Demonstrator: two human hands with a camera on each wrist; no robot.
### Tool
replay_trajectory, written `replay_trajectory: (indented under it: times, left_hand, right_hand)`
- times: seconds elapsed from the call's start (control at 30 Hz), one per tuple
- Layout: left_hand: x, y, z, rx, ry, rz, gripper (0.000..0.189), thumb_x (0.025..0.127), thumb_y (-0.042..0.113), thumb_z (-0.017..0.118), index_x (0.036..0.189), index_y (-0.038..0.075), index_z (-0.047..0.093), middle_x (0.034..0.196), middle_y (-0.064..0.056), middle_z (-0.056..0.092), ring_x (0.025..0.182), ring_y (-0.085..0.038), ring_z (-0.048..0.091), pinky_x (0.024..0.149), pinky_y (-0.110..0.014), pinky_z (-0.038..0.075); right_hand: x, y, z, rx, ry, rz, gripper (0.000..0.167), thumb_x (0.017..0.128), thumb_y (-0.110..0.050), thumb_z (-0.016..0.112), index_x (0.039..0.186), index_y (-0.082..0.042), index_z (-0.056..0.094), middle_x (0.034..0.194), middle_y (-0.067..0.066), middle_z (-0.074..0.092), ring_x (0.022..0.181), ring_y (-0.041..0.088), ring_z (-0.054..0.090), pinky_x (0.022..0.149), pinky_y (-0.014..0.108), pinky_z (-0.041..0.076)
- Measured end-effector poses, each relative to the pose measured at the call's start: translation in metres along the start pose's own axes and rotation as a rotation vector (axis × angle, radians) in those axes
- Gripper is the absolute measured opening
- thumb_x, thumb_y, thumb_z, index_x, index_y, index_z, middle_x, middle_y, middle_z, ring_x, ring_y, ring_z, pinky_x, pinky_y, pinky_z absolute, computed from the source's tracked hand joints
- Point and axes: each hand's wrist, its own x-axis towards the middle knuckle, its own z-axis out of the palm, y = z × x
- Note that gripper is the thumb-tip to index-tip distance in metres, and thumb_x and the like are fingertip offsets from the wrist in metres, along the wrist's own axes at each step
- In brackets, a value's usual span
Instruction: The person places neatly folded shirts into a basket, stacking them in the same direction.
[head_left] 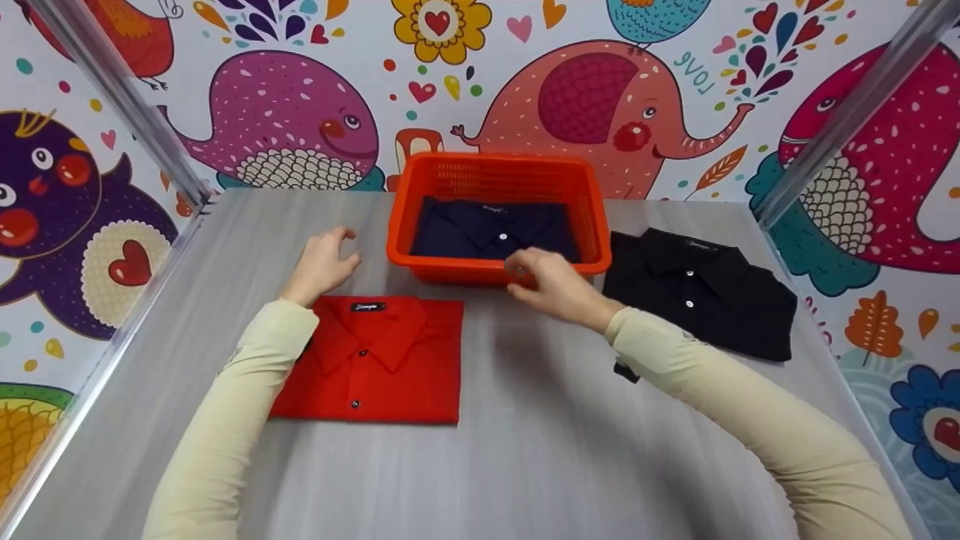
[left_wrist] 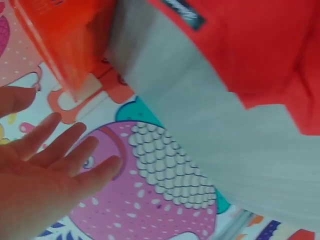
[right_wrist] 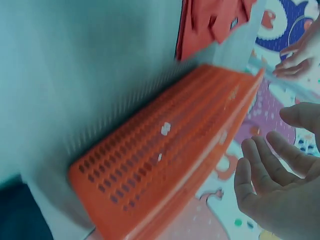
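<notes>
My left hand [head_left: 321,262] hovers just beyond the collar of a folded red shirt [head_left: 397,375], fingers loosely bent and nothing in them. Over the near rim of an orange plastic basket [head_left: 487,270] hangs my right hand [head_left: 551,285], its fingers relaxed and empty. Inside the basket lies a folded navy shirt [head_left: 480,229], collar up, with a white button showing. The left wrist view shows the left palm [left_wrist: 45,185] with fingers spread; the right wrist view has the right hand [right_wrist: 280,185] beside the slotted basket wall [right_wrist: 165,145].
To the right of the basket a folded black shirt [head_left: 705,300] lies on the grey table [head_left: 480,480], partly behind the right forearm. Cartoon-printed walls [head_left: 300,127] enclose the table at the back and sides, with metal posts [head_left: 847,112] at the corners.
</notes>
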Motion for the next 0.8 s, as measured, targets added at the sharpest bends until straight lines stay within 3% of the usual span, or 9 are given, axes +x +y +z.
replay_trajectory:
  times: [0.17,0.37,0.6,0.8]
  left_hand:
    - [-0.017,-0.021,-0.002,0.004,-0.03,-0.05,0.038,0.089,0.002,0.054,0.12,-0.02,0.05,0.122,-0.04,0.051,0.109,-0.05,0.049,0.096,-0.056,0.038]
    - [-0.043,-0.052,-0.01,0.071,-0.095,-0.154,0.041,0.091,0.008,0.053,0.121,-0.019,0.049,0.116,-0.04,0.053,0.091,-0.046,0.053,0.082,-0.056,0.044]
    - [-0.071,-0.091,-0.023,0.123,-0.117,-0.234,0.039,0.09,0.011,0.053,0.113,-0.02,0.049,0.105,-0.041,0.054,0.083,-0.047,0.054,0.074,-0.057,0.044]
    - [-0.086,-0.102,-0.025,0.114,-0.181,-0.333,0.039,0.09,0.014,0.051,0.109,-0.021,0.05,0.101,-0.04,0.054,0.083,-0.046,0.054,0.074,-0.055,0.047]
  right_hand:
    - [-0.01,-0.006,0.02,-0.02,-0.062,-0.055,0.026,0.087,-0.007,0.069,0.11,0.004,0.063,0.104,0.016,0.064,0.097,0.03,0.06,0.085,0.04,0.049]
    - [-0.02,-0.01,0.038,-0.027,-0.157,-0.033,0.028,0.086,-0.008,0.068,0.111,0.003,0.063,0.106,0.015,0.065,0.096,0.027,0.061,0.085,0.039,0.05]
    - [-0.023,-0.01,0.056,-0.016,-0.205,-0.03,0.025,0.086,-0.007,0.068,0.109,0.004,0.064,0.104,0.017,0.065,0.093,0.029,0.062,0.083,0.039,0.051]
    - [-0.021,-0.009,0.073,0.018,-0.229,-0.026,0.025,0.086,-0.005,0.067,0.108,0.008,0.063,0.103,0.02,0.065,0.092,0.03,0.062,0.082,0.04,0.051]
